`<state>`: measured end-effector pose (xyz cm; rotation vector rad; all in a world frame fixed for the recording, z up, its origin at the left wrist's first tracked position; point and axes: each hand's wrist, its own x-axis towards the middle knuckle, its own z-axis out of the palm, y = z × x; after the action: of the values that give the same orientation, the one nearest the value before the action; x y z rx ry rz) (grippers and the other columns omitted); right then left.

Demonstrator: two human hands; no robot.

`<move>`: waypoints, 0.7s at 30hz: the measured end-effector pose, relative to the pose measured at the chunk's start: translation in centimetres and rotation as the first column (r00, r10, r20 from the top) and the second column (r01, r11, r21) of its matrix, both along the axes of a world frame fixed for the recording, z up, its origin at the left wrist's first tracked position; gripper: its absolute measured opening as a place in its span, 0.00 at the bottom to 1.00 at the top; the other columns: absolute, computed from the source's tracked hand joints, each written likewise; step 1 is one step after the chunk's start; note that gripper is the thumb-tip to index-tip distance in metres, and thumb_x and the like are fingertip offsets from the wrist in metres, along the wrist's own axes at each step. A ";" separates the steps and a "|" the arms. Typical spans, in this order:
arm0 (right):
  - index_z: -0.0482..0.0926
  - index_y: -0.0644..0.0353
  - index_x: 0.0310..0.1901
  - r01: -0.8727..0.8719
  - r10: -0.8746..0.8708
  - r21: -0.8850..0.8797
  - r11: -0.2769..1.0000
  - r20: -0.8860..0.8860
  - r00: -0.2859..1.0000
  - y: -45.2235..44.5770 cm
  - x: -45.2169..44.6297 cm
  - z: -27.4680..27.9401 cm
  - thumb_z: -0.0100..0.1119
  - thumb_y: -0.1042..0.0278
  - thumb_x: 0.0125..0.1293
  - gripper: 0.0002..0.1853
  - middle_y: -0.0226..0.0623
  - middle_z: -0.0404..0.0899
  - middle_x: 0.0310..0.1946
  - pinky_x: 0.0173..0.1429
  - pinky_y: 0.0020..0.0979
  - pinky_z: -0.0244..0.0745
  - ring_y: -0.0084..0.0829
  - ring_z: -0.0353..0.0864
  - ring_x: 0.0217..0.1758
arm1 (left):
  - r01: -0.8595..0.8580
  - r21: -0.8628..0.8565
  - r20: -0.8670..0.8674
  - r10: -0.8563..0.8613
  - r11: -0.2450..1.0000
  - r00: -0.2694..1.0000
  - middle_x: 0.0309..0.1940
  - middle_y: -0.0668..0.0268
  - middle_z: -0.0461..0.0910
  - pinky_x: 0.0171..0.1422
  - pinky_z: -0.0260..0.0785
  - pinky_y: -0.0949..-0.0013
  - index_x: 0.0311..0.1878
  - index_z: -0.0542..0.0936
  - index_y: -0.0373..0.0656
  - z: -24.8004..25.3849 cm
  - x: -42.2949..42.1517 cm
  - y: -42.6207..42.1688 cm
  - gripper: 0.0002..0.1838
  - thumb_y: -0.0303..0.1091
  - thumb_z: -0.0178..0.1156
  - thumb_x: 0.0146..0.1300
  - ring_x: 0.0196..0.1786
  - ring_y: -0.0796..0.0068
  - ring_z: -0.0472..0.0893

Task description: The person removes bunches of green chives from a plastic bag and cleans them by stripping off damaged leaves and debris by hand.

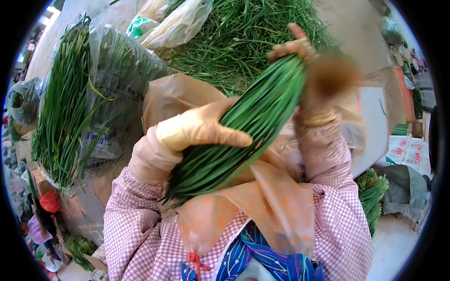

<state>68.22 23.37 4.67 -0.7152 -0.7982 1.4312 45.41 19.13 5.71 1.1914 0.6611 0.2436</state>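
Note:
A thick bundle of long green leaves [253,112] lies slantwise across my lap, over an orange-tinted plastic apron [281,201]. My left hand [206,126], in a pale glove, is wrapped round the middle of the bundle, thumb and a finger showing on its upper side. At the bundle's upper right end is my right hand [300,49], also gloved; its fingers are round that end, with one finger raised. A blurred brown spot covers part of the right hand and wrist.
Loose green leaves [243,42] are heaped ahead. To the left stand more long leaves [68,103] beside a clear plastic bag [117,70]. Another plastic bag [180,23] lies at the top. A white board [372,126] is at the right. A person [40,229] shows at the far left.

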 end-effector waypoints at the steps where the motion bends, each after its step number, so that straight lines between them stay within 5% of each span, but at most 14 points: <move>1: 0.54 0.65 0.65 0.024 -0.026 0.053 0.998 0.046 0.999 1.2 3.1 0.0 0.62 0.66 0.61 0.36 0.40 0.81 0.32 0.57 0.38 0.76 0.36 0.82 0.40 | 0.024 -0.099 0.017 -0.022 0.995 1.000 0.55 0.63 0.75 0.63 0.64 0.69 0.67 0.64 0.34 0.6 -0.2 -0.2 0.44 0.42 0.74 0.51 0.57 0.73 0.73; 2: 0.60 0.65 0.63 0.049 -0.050 0.175 0.983 0.000 0.999 2.6 6.1 -0.7 0.61 0.67 0.64 0.30 0.36 0.80 0.34 0.58 0.41 0.76 0.35 0.82 0.42 | 0.007 -0.166 0.093 0.009 0.986 0.996 0.55 0.63 0.75 0.65 0.63 0.69 0.66 0.65 0.34 -0.3 -0.6 -0.8 0.40 0.38 0.72 0.53 0.57 0.73 0.72; 4: 0.65 0.65 0.61 0.133 -0.124 0.140 0.981 -0.068 0.990 3.6 10.8 -0.3 0.60 0.67 0.65 0.25 0.33 0.79 0.35 0.58 0.41 0.75 0.34 0.80 0.43 | 0.007 -0.275 0.071 0.013 0.961 0.997 0.53 0.64 0.76 0.65 0.62 0.69 0.65 0.67 0.34 0.0 -1.2 -1.4 0.37 0.35 0.71 0.54 0.57 0.74 0.72; 6: 0.66 0.65 0.61 0.175 -0.164 0.143 0.974 -0.085 0.983 2.7 13.4 0.5 0.60 0.67 0.66 0.24 0.32 0.79 0.35 0.58 0.41 0.75 0.33 0.80 0.43 | -0.008 -0.268 0.040 0.020 0.963 0.999 0.45 0.68 0.79 0.51 0.69 0.75 0.64 0.68 0.34 -1.0 -1.7 -1.8 0.33 0.32 0.67 0.56 0.44 0.79 0.76; 7: 0.67 0.65 0.60 0.207 -0.191 0.131 0.970 -0.125 0.974 2.3 14.3 0.9 0.59 0.67 0.66 0.23 0.32 0.79 0.35 0.58 0.41 0.75 0.33 0.80 0.43 | -0.021 -0.358 -0.072 -0.005 0.934 0.997 0.35 0.73 0.78 0.33 0.64 0.81 0.63 0.70 0.37 0.6 -2.1 -1.6 0.29 0.32 0.65 0.58 0.31 0.86 0.73; 10: 0.66 0.65 0.61 0.246 -0.229 0.174 0.954 -0.112 0.967 1.8 17.0 0.8 0.59 0.66 0.67 0.24 0.30 0.76 0.33 0.58 0.39 0.75 0.31 0.78 0.42 | -0.140 -0.274 -0.187 0.090 0.952 0.978 0.30 0.76 0.75 0.27 0.59 0.82 0.60 0.72 0.39 0.9 -2.8 -1.5 0.24 0.34 0.62 0.62 0.26 0.89 0.69; 12: 0.66 0.65 0.62 0.291 -0.278 0.178 0.940 -0.094 0.956 1.2 18.2 0.9 0.58 0.65 0.68 0.25 0.27 0.74 0.31 0.57 0.38 0.74 0.28 0.76 0.41 | -0.186 -0.193 -0.218 0.143 0.963 0.965 0.28 0.75 0.76 0.28 0.60 0.82 0.57 0.76 0.42 1.2 -3.0 -1.3 0.19 0.33 0.61 0.63 0.26 0.88 0.70; 15: 0.64 0.64 0.64 0.350 -0.346 0.199 0.915 -0.057 0.936 0.1 18.2 1.0 0.58 0.64 0.67 0.27 0.26 0.72 0.32 0.56 0.35 0.74 0.27 0.74 0.42 | -0.307 0.410 -0.378 0.466 0.859 0.800 0.26 0.71 0.79 0.34 0.67 0.80 0.52 0.80 0.43 0.2 -3.7 -0.9 0.14 0.31 0.61 0.63 0.29 0.85 0.75; 18: 0.63 0.62 0.65 0.327 -0.321 0.228 0.917 -0.063 0.945 -1.1 16.8 2.2 0.57 0.63 0.68 0.27 0.25 0.71 0.32 0.55 0.33 0.74 0.25 0.72 0.40 | -0.407 0.527 -0.251 0.595 0.746 0.764 0.29 0.72 0.80 0.37 0.69 0.79 0.51 0.80 0.42 -0.2 -3.3 -0.2 0.13 0.29 0.61 0.63 0.32 0.84 0.77; 19: 0.63 0.61 0.65 0.314 -0.306 0.239 0.919 -0.069 0.950 -1.1 16.9 2.4 0.57 0.63 0.68 0.27 0.25 0.70 0.32 0.54 0.33 0.74 0.25 0.71 0.40 | -0.486 0.392 -0.188 0.585 0.781 0.789 0.33 0.71 0.81 0.40 0.70 0.79 0.50 0.81 0.40 0.1 -3.1 0.0 0.12 0.27 0.60 0.63 0.35 0.84 0.78; 21: 0.63 0.59 0.66 0.296 -0.277 0.300 0.907 -0.104 0.955 -1.2 16.6 2.6 0.57 0.63 0.68 0.27 0.25 0.69 0.32 0.53 0.32 0.73 0.24 0.70 0.39 | -0.496 0.401 -0.112 0.579 0.770 0.808 0.34 0.71 0.81 0.41 0.70 0.80 0.49 0.81 0.40 0.4 -2.1 0.5 0.11 0.27 0.61 0.63 0.36 0.85 0.77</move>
<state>84.87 22.15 7.26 -0.5174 -0.8132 1.0258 43.35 19.59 6.11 1.3615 1.2087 0.7508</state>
